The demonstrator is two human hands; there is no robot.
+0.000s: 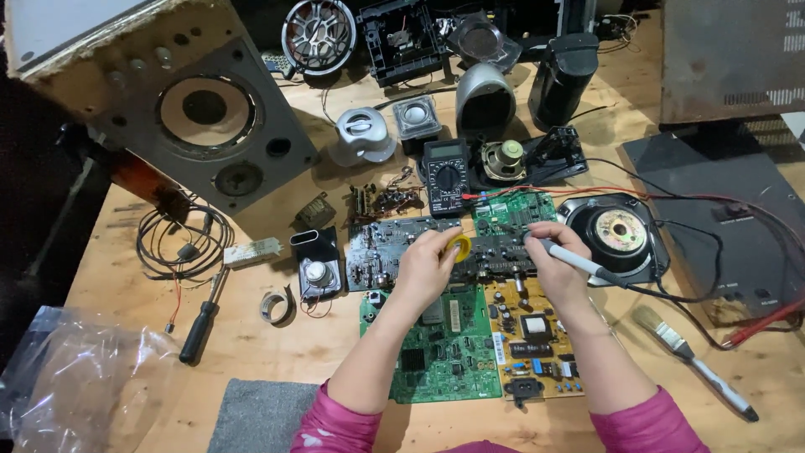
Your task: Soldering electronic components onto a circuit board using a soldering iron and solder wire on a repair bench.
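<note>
the left hand (425, 270) is pinching a small yellow solder spool (459, 246) with its fingers closed around it, holding it just above the dark circuit board (394, 247), which is lying on the desk (251, 335) at the centre of the spread. the right hand (553, 264) is gripping a soldering iron (579, 262) like a pen, fingers wrapped shut on the handle, with the tip pointing toward the right end of that dark board, close beside the spool. just below the dark board a green circuit board (444, 348) and a yellowish power board (532, 340) are lying side by side under the forearms; above it sits a black multimeter (445, 176), and to its right a round speaker driver (619, 233). far to the left of the board a screwdriver (204, 319) is resting near a coil of wire (180, 239), and off to the lower right lies a paintbrush (692, 361). the work looks like soldering on the board (a judgement from the grip alone), and doing it well is likely calling for steady wrists braced on the desk, the tip touching pad and lead together, and the iron's cable kept away from the boards below.
</note>
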